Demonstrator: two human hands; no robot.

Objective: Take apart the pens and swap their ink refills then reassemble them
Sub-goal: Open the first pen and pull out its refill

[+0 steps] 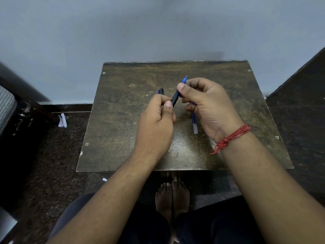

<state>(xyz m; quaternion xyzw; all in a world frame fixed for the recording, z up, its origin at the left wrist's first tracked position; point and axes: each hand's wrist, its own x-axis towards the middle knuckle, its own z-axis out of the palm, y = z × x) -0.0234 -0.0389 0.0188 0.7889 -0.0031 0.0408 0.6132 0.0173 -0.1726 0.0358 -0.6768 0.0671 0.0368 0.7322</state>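
Both hands hold one black pen [175, 100] above the small table [123, 120]. My left hand [156, 124] grips its lower barrel; a dark cap end [160, 91] sticks up behind those fingers. My right hand [209, 104] pinches the pen's upper part, where a blue tip [184, 80] with a fine point pokes out past the thumb. A second pen [194, 123], blue with a clear end, lies on the table under my right hand, its upper part hidden by the fingers.
The worn brown table stands against a pale wall [158, 32]. A crumpled white paper [62, 120] lies on the dark floor to the left. My bare feet [172, 194] rest under the table's near edge. Dark furniture [299, 81] stands at right.
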